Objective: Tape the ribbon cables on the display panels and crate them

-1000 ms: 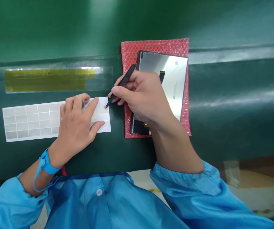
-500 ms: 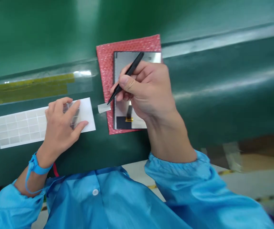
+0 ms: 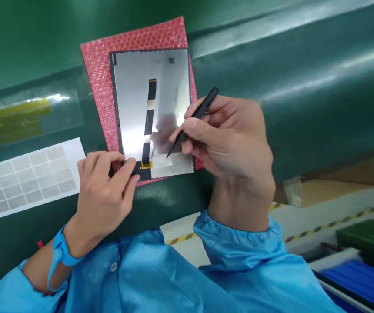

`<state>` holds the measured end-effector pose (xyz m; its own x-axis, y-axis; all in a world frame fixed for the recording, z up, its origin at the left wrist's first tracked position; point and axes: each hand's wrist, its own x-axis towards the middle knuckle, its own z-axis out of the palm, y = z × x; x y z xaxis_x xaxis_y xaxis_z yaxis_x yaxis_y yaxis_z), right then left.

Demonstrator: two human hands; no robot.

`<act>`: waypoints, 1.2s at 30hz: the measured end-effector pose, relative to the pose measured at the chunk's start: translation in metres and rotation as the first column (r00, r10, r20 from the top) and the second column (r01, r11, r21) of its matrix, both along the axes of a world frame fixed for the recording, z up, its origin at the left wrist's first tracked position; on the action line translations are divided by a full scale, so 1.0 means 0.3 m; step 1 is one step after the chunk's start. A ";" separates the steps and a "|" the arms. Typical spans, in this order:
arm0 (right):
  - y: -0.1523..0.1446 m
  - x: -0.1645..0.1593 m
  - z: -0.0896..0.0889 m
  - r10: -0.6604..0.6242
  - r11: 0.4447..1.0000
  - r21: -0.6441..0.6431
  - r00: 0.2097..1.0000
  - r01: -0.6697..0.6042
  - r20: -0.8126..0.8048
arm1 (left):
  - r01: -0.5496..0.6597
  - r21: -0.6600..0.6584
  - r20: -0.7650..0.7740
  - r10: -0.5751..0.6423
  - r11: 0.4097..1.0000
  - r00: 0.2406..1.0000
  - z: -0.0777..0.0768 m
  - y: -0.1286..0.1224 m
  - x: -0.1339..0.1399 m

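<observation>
1. Near the front edge of the shiny green bench (image 3: pixel 291 143), a flat silver screen panel with a thin dark rim (image 3: pixel 133 104) lies on red bubble wrap (image 3: pixel 98 108).
2. A small, pale, thin sticker (image 3: pixel 162 161) has just come across to the panel's near edge. Half a second ago it was at the left edge of the bubble wrap. The left hand (image 3: pixel 105 191) has also left the white sheet with grey squares (image 3: pixel 30 178), and now touches the panel's near left corner. I think this means the sticker work is now at the panel.
3. The right hand (image 3: pixel 235 134) has slim black tweezers (image 3: pixel 196 117) pinched between its thumb and fingers. Their tips point down at the sticker; I cannot tell if they grip it.
4. The left thumb and first finger almost meet. I cannot tell if they pinch the corner or just rest there.
5. The sticker looks flat and whitish, just right of a gold patch (image 3: pixel 146 165). The panel shines like a mirror, and a long black ribbon (image 3: pixel 148 124) runs from that patch toward its far edge.
</observation>
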<state>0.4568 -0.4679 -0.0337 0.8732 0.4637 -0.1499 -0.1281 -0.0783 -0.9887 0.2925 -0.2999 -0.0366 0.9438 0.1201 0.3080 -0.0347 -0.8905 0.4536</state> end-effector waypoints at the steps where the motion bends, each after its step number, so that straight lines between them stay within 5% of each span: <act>1: 0.000 -0.004 0.005 0.007 1.000 -0.012 1.000 -0.007 -0.010 | -0.002 -0.004 -0.010 0.002 1.000 1.000 -0.002 0.005 -0.002; 8: 0.001 -0.008 0.022 -0.070 0.997 -0.035 0.997 0.071 0.008 | 0.007 -0.022 -0.037 -0.007 1.000 0.999 0.009 0.015 -0.007; 19: 0.038 -0.041 0.034 -0.062 0.998 -0.035 0.995 0.059 -0.078 | -0.005 -0.041 -0.056 0.003 0.999 0.998 0.016 0.011 -0.002; 36: 0.044 -0.070 0.034 -0.044 0.987 -0.157 0.999 0.043 -0.003 | 0.001 -0.057 -0.084 -0.006 0.998 0.996 0.032 0.010 -0.001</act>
